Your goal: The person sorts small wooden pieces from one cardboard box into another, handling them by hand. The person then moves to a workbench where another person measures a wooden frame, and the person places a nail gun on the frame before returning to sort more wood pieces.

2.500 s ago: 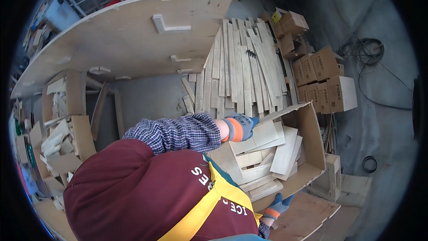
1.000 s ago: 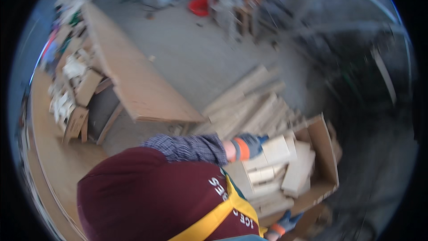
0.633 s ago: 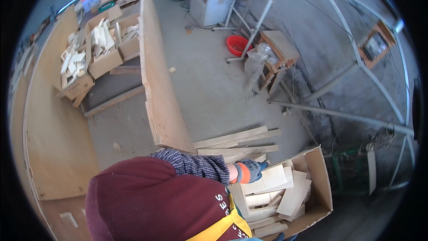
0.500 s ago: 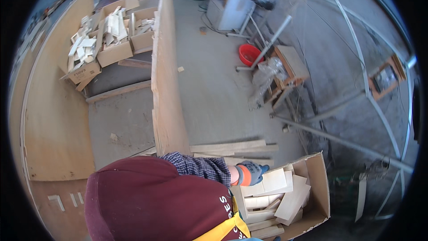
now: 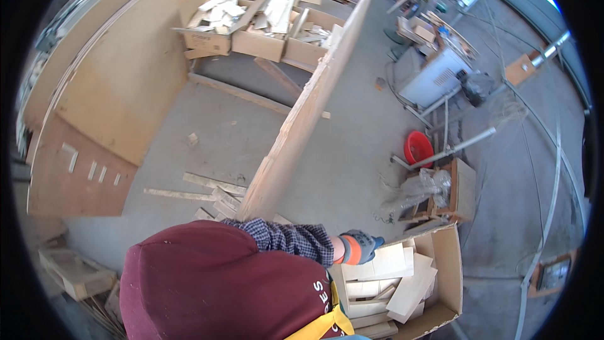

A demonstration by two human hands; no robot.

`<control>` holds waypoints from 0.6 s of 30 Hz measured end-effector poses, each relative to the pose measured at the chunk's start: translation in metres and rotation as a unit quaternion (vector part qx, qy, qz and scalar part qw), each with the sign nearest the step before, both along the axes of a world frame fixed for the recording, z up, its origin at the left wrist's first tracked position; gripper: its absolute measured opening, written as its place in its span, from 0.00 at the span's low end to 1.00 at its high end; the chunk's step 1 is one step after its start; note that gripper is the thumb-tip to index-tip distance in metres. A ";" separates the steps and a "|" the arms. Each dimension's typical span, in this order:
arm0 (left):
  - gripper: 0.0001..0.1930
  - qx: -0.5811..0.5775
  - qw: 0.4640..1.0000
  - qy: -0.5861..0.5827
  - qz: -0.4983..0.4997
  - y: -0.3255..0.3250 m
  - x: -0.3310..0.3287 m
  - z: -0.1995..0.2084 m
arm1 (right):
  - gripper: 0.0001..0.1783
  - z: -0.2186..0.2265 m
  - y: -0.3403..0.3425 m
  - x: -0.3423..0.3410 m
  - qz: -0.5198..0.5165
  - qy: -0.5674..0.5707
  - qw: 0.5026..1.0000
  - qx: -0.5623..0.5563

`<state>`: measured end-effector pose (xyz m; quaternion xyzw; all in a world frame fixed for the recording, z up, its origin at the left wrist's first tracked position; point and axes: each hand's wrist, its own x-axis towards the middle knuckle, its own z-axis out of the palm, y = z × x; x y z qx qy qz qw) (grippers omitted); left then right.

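Observation:
An open cardboard box (image 5: 449,271) is close against my body at the lower right. It is loaded with flat pale wooden pieces (image 5: 410,284), several of them lying loosely across one another. My left hand (image 5: 360,247), in a grey-blue and orange work glove, is closed on the box's far rim, its fingertips partly hidden by the edge. My right hand is out of the picture; the near side of the box runs off the lower edge.
A tall wooden panel (image 5: 308,104) stands ahead. Beyond its left side are cardboard boxes (image 5: 258,46) of wood offcuts. Loose wooden strips (image 5: 179,194) lie on the floor. To the right are a red basin (image 5: 418,147), a wooden stand (image 5: 464,190) and metal poles (image 5: 464,145).
The view has swung, so the panel, offcut boxes and red basin sit farther right. The box stays close to my body, with my left hand still on its rim.

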<state>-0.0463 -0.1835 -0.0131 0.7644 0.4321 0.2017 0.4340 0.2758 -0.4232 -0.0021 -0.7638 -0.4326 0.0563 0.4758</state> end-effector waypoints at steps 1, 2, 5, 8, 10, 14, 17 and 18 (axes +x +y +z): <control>0.23 -0.010 1.000 0.005 0.017 0.006 0.002 0.002 | 0.33 -0.003 0.019 0.012 0.015 -0.014 1.000 0.009; 0.23 -0.023 0.999 0.011 0.028 0.013 0.005 0.004 | 0.33 -0.007 0.035 0.023 0.033 -0.031 0.999 0.019; 0.24 -0.033 0.997 0.025 0.066 0.024 0.016 0.005 | 0.34 -0.016 0.071 0.055 0.074 -0.093 0.990 0.075; 0.25 -0.030 0.995 0.031 0.094 0.031 0.031 0.005 | 0.34 -0.016 0.108 0.077 0.102 -0.078 0.989 0.069; 0.26 -0.023 0.993 0.039 0.107 0.036 0.041 0.005 | 0.33 -0.009 0.130 0.087 0.129 -0.050 0.989 0.042; 0.25 -0.023 0.989 0.025 0.142 0.046 0.050 0.008 | 0.32 -0.001 0.170 0.089 0.165 -0.026 0.985 0.031; 0.26 -0.046 0.987 0.031 0.153 0.054 0.052 0.014 | 0.32 0.005 0.193 0.089 0.178 -0.018 0.984 0.022; 0.27 -0.052 0.986 0.029 0.154 0.057 0.051 0.014 | 0.31 0.005 0.201 0.089 0.181 -0.018 0.983 0.019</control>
